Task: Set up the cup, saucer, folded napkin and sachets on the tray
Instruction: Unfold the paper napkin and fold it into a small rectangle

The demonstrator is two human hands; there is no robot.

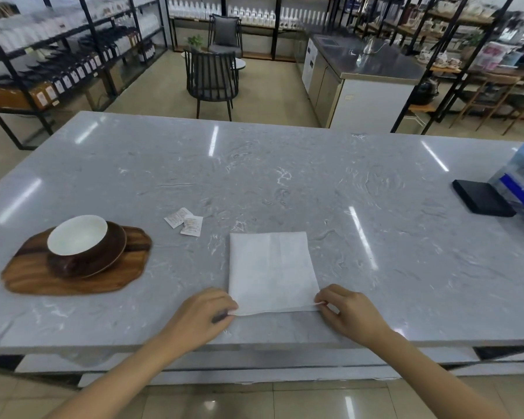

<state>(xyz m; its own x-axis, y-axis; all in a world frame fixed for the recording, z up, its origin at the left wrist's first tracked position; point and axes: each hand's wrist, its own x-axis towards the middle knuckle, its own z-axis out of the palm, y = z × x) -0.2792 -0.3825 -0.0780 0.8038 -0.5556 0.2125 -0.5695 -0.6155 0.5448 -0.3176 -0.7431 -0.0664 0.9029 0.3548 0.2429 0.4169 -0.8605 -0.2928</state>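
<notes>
Left hand (204, 311) and right hand (347, 313) each pinch a near corner of the napkin (273, 272), which lies flat between them. Folding seems the step in hand; next, carry that edge away evenly. Sachets (184, 221) lie beyond-left; further left, cup (77, 240) on saucer (115, 252) sits on tray (73, 281).

Bright overhead glare streaks the table (285, 182); edges blur, warp.

Your single head camera looks forward and down from the counter (285, 182)'s near edge, close above it.
</notes>
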